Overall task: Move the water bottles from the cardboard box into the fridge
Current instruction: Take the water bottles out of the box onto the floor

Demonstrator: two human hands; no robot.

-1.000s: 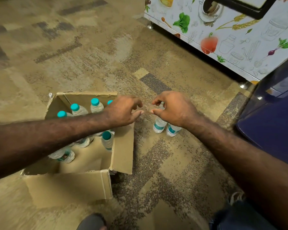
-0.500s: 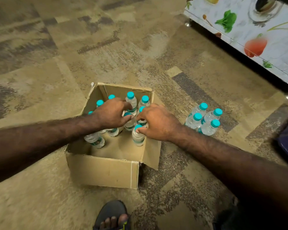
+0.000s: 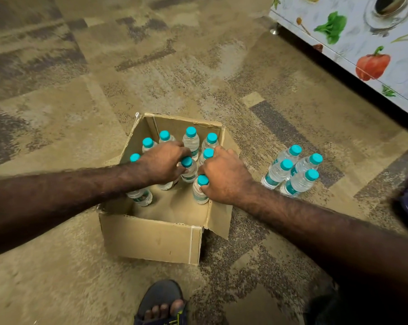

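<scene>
An open cardboard box (image 3: 151,238) sits on the patterned carpet (image 3: 57,113) at the centre of the view, and clear water bottles with teal caps stand upright inside it, grouped toward its far wall at twelve o'clock. The person's left hand (image 3: 163,163) reaches into the box from nine o'clock, its fingers curled round the neck of one teal-capped bottle (image 3: 189,168) near the middle of the box. Just at three o'clock from it, the right hand (image 3: 224,177) comes in over the box's right wall and grips a second bottle (image 3: 200,191) by its neck, close against that wall; whether this hand also holds the bottle beside its knuckles cannot be told. Further toward three o'clock, four bottles (image 3: 292,171) stand together on the carpet, outside the box and apart from it. At the upper right, around one o'clock, runs the lower edge of a vegetable-printed fridge (image 3: 367,43). At six o'clock a sandalled foot (image 3: 162,303) rests on the carpet.
</scene>
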